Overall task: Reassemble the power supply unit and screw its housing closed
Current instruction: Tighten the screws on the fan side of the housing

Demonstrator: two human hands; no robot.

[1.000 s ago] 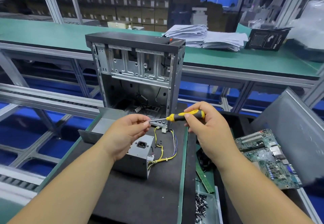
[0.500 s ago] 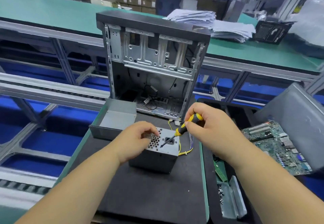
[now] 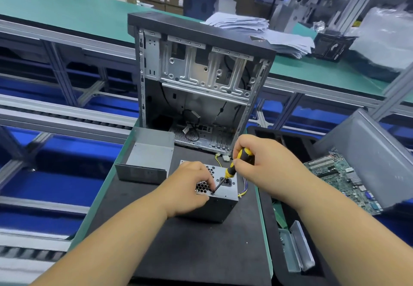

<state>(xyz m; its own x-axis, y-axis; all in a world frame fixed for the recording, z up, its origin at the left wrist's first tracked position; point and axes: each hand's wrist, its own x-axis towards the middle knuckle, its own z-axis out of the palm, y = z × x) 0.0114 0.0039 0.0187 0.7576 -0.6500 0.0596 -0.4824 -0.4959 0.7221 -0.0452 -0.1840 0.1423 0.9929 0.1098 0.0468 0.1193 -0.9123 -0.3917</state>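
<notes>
Power supply unit [image 3: 220,205], on worktop mat [image 3: 190,252]: left hand [image 3: 190,187] grip pinching screw [image 3: 212,193]; right hand [image 3: 263,162] grip holding screwdriver [image 3: 237,162], tip on screw.

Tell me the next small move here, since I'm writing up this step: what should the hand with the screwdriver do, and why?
Probably turn the screwdriver to drive the screw home. Its tip already sits at a hole on the top face of the power supply unit, near the front edge, the right hand grips the handle, and the left hand pinches at the tip, steadying it. Whether the screw has begun to bite cannot be seen.
</notes>
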